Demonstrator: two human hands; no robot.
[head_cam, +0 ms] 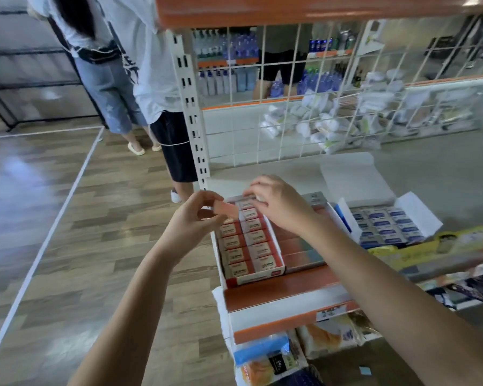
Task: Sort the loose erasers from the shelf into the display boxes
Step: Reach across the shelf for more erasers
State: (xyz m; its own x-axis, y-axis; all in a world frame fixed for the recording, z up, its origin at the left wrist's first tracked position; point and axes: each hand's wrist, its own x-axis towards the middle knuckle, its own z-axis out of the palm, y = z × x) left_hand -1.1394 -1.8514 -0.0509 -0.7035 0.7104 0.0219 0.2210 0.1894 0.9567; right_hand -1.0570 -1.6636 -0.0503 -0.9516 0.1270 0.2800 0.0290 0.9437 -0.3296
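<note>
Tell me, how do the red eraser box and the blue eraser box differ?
The red eraser box sits under both hands, near the shelf's left end; the blue eraser box lies untouched, further right. The red one holds red-sleeved erasers; the blue, blue-labelled ones. Both are open and nearly full.

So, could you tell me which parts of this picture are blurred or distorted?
Head view: the pink eraser in the left hand is motion-smeared; the red display box reads fairly sharp; the shelf's right edge streaks; wide-angle bends the floor lines.
</note>
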